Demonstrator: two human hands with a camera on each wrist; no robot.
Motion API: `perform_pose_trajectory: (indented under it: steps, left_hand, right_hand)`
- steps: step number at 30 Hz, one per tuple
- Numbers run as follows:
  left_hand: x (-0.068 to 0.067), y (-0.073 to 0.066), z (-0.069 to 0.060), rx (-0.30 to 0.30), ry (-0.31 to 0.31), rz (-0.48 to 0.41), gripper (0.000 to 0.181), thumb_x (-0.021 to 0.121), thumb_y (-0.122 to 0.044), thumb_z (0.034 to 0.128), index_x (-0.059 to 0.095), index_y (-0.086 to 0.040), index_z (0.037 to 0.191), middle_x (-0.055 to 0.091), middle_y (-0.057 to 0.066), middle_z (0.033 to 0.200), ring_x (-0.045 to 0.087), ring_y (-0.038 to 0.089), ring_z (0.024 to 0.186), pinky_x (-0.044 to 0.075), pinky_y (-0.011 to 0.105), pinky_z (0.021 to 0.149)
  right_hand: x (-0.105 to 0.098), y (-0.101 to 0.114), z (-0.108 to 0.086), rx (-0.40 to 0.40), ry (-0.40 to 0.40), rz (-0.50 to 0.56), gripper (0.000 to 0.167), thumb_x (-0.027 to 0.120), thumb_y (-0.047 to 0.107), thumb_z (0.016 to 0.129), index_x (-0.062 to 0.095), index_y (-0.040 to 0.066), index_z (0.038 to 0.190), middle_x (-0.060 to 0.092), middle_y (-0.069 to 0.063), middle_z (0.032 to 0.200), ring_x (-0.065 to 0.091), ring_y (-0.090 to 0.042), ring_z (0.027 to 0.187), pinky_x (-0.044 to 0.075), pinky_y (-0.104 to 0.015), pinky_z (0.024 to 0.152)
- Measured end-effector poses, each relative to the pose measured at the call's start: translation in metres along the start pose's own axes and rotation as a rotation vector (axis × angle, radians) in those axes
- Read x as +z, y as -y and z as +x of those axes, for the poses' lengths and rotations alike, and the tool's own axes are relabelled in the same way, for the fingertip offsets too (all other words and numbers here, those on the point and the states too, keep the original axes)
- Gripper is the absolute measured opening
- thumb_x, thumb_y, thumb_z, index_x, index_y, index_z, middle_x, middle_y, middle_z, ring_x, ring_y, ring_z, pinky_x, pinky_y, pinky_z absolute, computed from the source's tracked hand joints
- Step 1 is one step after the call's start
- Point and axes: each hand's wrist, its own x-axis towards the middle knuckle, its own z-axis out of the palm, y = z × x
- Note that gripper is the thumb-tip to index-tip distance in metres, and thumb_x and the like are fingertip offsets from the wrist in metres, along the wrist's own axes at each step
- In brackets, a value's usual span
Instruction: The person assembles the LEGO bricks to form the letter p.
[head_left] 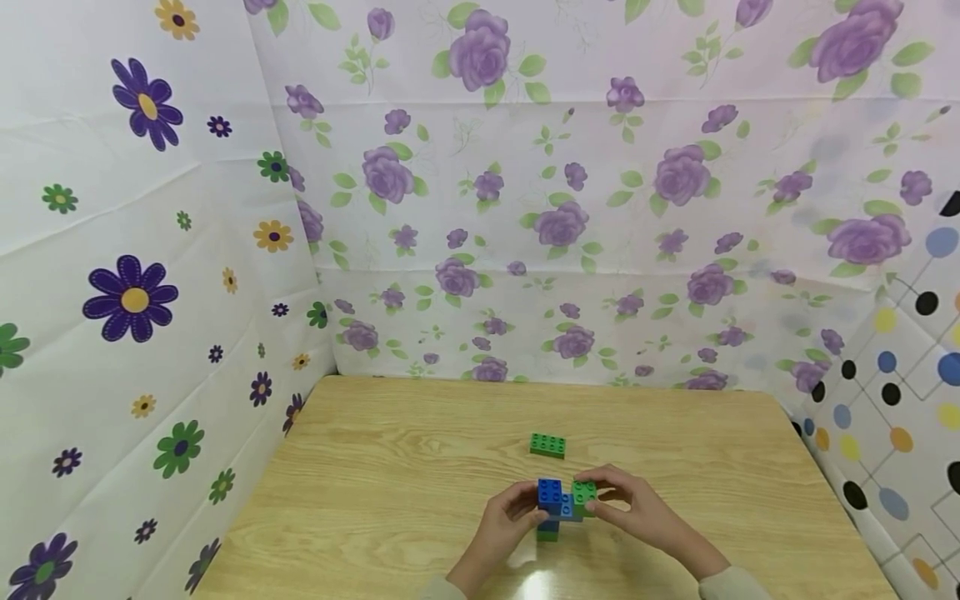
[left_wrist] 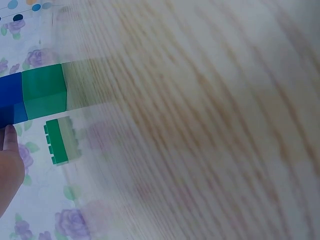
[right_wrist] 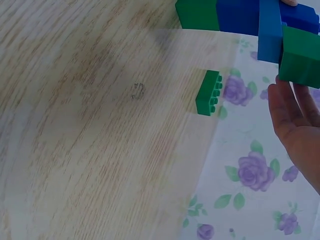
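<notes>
A small stack of toy building bricks stands on the wooden table. A green brick (left_wrist: pixel 45 90) forms its bottom, with a blue brick (right_wrist: pixel 237 16) above it. Across these lies a lighter blue brick (right_wrist: pixel 270 32) that juts out to the right. On its left end sits a square blue brick (head_left: pixel 550 492), which my left hand (head_left: pixel 508 518) holds at its sides. My right hand (head_left: pixel 633 507) pinches a square green brick (head_left: pixel 583 493) on the jutting right end. Whether that green brick is fully pressed down cannot be told.
A loose green brick (head_left: pixel 547 445) with two rows of studs lies on the table (head_left: pixel 375 467) behind the stack. Flower-printed sheets (head_left: pixel 487 208) hang behind and at the left of the table, and a dotted sheet (head_left: pixel 900 400) hangs at the right.
</notes>
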Motion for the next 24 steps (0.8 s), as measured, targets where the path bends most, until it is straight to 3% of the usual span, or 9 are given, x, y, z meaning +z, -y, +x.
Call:
perform_pose_trajectory:
  steps: [5,11,17,24]
  left_hand:
    - [0.0,-0.001,0.0,-0.009,-0.001,0.002,0.038,0.07,-0.01,0.0865,0.06,-0.005,0.123,0.06,0.012,0.126,0.056,0.028,0.119,0.049,0.024,0.098]
    - [0.0,0.0,0.0,-0.019,0.002,-0.006,0.038,0.07,-0.01,0.0866,0.06,-0.004,0.123,0.059,0.012,0.125,0.056,0.028,0.119,0.049,0.024,0.097]
    - [0.0,0.001,0.0,-0.033,-0.006,-0.003,0.038,0.071,-0.011,0.0861,0.06,-0.005,0.123,0.06,0.012,0.125,0.056,0.028,0.118,0.05,0.024,0.097]
    - [0.0,0.001,0.0,-0.042,-0.007,-0.016,0.039,0.071,-0.011,0.0864,0.06,-0.004,0.123,0.06,0.011,0.126,0.056,0.027,0.119,0.049,0.024,0.098]
  right_hand:
    - [-0.002,-0.001,0.004,-0.014,-0.023,-0.017,0.031,0.055,0.013,0.099,0.056,0.013,0.13,0.057,-0.016,0.124,0.058,-0.012,0.11,0.055,-0.031,0.089]
    - [-0.007,-0.001,0.011,0.013,-0.056,-0.03,0.028,0.052,0.014,0.101,0.056,0.009,0.128,0.059,-0.011,0.123,0.058,-0.019,0.112,0.054,-0.026,0.089]
    - [-0.014,-0.004,0.022,0.028,-0.092,0.044,0.033,0.052,0.014,0.101,0.053,0.003,0.131,0.057,-0.019,0.126,0.059,-0.02,0.113,0.053,-0.023,0.09]
    - [-0.018,-0.017,0.036,0.031,-0.149,0.022,0.037,0.057,0.017,0.098,0.053,0.004,0.132,0.058,-0.018,0.125,0.056,-0.037,0.114,0.052,-0.02,0.091]
